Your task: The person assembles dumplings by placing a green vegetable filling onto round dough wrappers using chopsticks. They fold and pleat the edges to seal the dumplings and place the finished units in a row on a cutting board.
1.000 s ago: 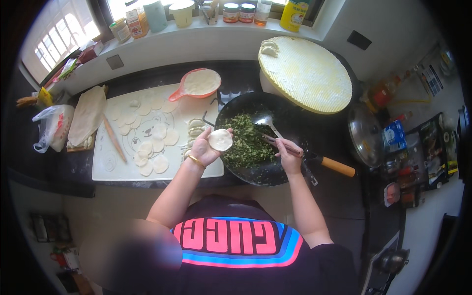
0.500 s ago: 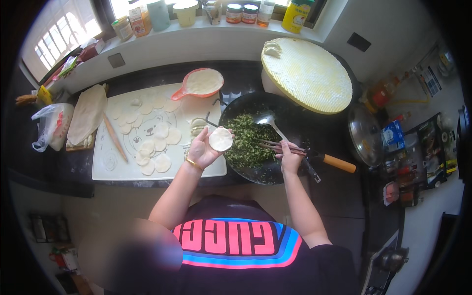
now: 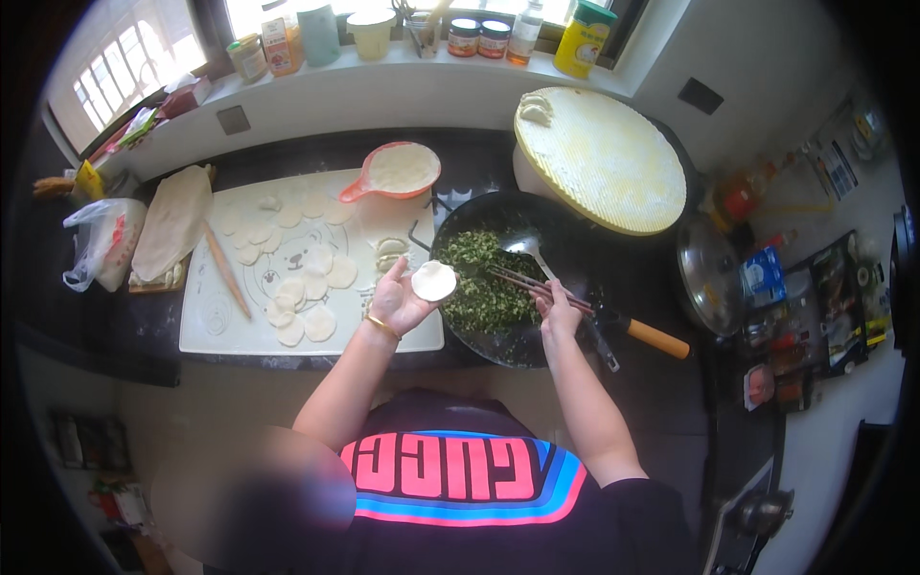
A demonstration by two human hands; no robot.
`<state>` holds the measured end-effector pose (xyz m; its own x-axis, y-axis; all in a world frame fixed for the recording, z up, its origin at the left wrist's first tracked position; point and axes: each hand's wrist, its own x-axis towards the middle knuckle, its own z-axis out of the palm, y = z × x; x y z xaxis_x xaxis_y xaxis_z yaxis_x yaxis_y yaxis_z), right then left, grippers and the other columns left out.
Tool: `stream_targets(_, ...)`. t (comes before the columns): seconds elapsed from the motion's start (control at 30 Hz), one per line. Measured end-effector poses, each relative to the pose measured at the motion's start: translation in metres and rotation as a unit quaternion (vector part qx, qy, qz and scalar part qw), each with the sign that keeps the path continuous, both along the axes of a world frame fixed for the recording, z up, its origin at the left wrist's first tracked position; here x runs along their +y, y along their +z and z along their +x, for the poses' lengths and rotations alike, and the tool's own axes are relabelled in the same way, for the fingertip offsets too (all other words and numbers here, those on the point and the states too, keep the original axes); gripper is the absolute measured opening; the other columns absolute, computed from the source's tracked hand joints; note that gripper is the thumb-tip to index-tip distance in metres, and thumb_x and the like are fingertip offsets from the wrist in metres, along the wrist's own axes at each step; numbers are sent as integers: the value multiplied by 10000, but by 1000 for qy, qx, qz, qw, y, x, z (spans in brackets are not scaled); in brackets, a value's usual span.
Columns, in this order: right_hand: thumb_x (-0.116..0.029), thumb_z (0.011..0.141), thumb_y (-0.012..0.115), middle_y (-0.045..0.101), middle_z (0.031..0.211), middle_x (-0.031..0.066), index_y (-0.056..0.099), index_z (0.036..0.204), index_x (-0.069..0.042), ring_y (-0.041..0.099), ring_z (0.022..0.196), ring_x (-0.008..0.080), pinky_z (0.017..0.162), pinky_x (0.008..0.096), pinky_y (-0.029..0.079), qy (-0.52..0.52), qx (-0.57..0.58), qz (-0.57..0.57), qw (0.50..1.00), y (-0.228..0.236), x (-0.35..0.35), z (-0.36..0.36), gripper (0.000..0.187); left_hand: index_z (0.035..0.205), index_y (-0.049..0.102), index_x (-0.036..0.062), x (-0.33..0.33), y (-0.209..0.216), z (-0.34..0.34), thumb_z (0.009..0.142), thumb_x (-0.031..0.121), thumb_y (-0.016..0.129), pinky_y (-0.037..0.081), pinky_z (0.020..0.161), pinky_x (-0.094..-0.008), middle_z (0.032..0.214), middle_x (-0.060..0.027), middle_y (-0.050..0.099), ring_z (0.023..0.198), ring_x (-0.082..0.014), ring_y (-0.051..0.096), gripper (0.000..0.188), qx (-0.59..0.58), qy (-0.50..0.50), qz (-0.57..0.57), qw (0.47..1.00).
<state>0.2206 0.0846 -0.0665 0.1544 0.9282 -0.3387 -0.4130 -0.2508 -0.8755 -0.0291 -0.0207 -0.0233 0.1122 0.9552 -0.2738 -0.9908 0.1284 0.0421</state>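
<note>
At centre frame, the left hand (image 3: 404,306) lay spread beneath a bare-looking wrapper (image 3: 434,281); the right hand (image 3: 559,314) was clamped on chopsticks (image 3: 518,280) at the filling (image 3: 487,311). Upper right, some dumplings (image 3: 535,109) sat folded; at left, flat wrappers (image 3: 319,323) lay unfilled.

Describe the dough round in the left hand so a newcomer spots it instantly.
Find the big black wok. By its left rim, the left hand holds a pale dough round. Unlike the similar rounds lying on the white board, it alone sits in a hand.
</note>
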Motion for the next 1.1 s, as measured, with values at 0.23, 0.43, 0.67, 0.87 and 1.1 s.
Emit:
stream_targets(0.23,-145,834,622,638,830,142,583,880,13,656,667,253,468,193,513,1,74,-33,997,12,-2,6,169,1288,274,-105,4,-3,1,924,513,215,279,1034,-500,1297,-286,374,1219,-407,361,720,-57,-9,41,997)
stream_targets(0.43,-142,843,609,643,821,148,591,866,10,659,684,258,464,186,519,3,109,-33,994,25,-7,20,155,1289,277,-91,14,5,7,920,525,229,263,1041,-501,1319,-250,367,1231,-391,351,720,-33,-8,-30,999)
stream_targets(0.67,-167,849,606,646,839,116,590,899,-11,658,699,225,477,183,508,23,89,18,996,64,-23,31,164,1282,315,-29,49,-2,27,924,517,235,235,1035,-527,1303,-195,391,1212,-358,369,658,36,-36,-45,998)
stream_targets(0.87,-179,865,585,648,840,101,593,908,-35,656,695,205,457,183,479,53,54,64,995,78,-36,30,150,1271,335,-16,60,11,48,928,519,192,256,1020,-539,1282,-193,413,1187,-369,391,651,25,-72,4,997)
stream_targets(1.1,-152,869,577,645,833,130,595,915,12,645,669,174,450,194,489,154,-104,230,955,114,-33,34,171,1273,338,-9,52,11,49,930,518,169,278,1009,-540,1278,-200,415,1189,-362,394,651,27,-79,-24,996)
